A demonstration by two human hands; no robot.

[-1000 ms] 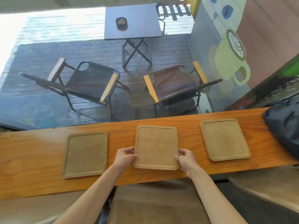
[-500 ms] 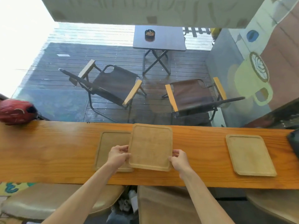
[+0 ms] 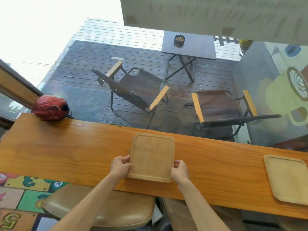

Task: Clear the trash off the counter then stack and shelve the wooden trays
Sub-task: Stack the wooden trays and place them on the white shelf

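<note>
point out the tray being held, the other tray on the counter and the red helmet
held tray [image 3: 151, 157]: head view, middle of its flat inner face
other tray [image 3: 288, 179]: head view, centre of its flat face, right end of the counter
red helmet [image 3: 50, 108]: head view, top of the shell

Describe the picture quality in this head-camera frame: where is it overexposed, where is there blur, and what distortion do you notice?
Head view: the top-left sky is blown out to white; the right hand shows slight motion blur; the wide-angle lens bows the counter edge; faint reflections veil the glass near the painted mug.
</note>
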